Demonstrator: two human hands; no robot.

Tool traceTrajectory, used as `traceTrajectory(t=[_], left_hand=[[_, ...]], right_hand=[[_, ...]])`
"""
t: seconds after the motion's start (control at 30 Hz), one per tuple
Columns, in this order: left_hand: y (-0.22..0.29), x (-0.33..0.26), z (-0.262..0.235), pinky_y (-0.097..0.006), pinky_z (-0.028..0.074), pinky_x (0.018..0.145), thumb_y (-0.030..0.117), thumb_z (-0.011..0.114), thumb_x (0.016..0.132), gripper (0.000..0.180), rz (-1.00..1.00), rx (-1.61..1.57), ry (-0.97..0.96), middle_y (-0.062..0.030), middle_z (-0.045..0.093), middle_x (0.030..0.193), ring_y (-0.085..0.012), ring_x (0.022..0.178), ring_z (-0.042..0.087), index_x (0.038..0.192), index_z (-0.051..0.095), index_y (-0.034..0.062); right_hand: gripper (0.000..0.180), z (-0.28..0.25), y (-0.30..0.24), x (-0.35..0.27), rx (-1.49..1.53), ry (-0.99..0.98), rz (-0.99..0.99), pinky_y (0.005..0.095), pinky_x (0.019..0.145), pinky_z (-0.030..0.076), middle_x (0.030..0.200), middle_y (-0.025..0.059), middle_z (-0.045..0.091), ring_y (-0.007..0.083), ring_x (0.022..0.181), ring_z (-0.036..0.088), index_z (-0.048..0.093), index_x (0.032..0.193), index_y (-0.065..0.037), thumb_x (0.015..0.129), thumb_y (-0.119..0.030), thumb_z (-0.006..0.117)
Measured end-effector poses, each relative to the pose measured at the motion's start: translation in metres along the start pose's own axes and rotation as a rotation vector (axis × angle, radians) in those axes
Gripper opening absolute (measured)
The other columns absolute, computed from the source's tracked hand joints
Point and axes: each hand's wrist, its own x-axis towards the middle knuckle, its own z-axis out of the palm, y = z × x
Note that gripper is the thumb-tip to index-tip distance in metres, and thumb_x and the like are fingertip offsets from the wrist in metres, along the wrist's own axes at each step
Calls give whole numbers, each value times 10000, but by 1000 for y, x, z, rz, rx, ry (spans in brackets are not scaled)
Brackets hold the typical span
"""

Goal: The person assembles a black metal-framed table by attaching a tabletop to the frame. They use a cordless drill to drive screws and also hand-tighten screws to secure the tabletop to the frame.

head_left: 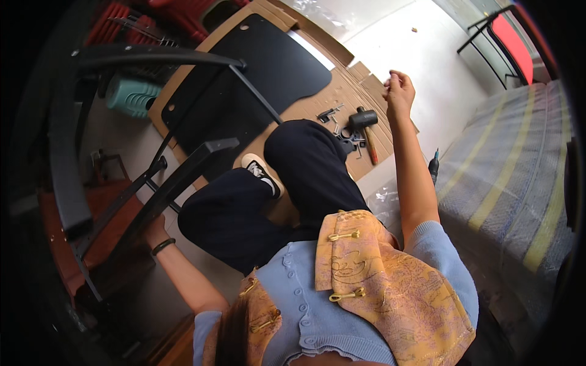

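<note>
Our left hand grips the black chair frame; our right hand, fingers pinched shut on something too small to tell, hovers above the cardboard's edge.

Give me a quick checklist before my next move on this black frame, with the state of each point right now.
1. Left hand grips the black frame: ok, it is closed on a bar.
2. Right hand has a part ready: cannot tell, the fingers are pinched shut but anything in them is too small to see.
3. Mallet within reach: ok, it lies on the cardboard just below the right hand.
4. Loose hardware gathered: ok, it sits together on the cardboard beside the mallet.
5. Black panel out of the way: ok, it lies flat beyond the frame.
</note>
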Motion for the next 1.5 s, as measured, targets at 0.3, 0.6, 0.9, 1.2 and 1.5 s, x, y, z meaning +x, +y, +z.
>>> traceTrajectory(t=[0.3,0.6,0.9,1.2,1.5], left_hand=[[-19,6,-24,-426,406,896,537,401,830,490,-122,247,181,-99,564,1019,-280,921,530,1000,569,110],[-27,17,-10,-441,355,960,527,324,863,519,-157,386,294,-101,510,1140,-289,1039,475,1113,518,115],[-32,13,-35,-457,304,1023,516,247,896,560,-143,268,263,-103,456,1261,-299,1156,421,1225,466,120],[-9,-5,26,-473,253,1087,506,169,930,610,113,-262,101,-104,402,1382,-308,1273,366,1337,414,124],[49,18,40,-514,281,1084,568,116,924,697,354,-620,179,-114,386,1426,-323,1296,381,1386,392,124]], right_hand=[[550,-93,238,-15,-1222,-277,531,372,900,460,1113,225,614,320,1080,584,604,1133,-6,707,-328,736],[512,-166,318,-80,-637,833,1218,392,782,521,993,197,639,313,856,633,563,926,71,589,-225,810],[650,-281,253,-94,88,1016,740,367,910,416,1136,102,602,255,1001,541,585,1139,44,671,-345,814],[213,-275,200,-67,-15,674,400,331,583,523,802,74,641,200,661,608,623,908,-24,729,-57,733],[108,-91,-26,-57,382,-173,86,311,662,505,711,65,579,176,652,574,589,786,-33,790,-106,669]])
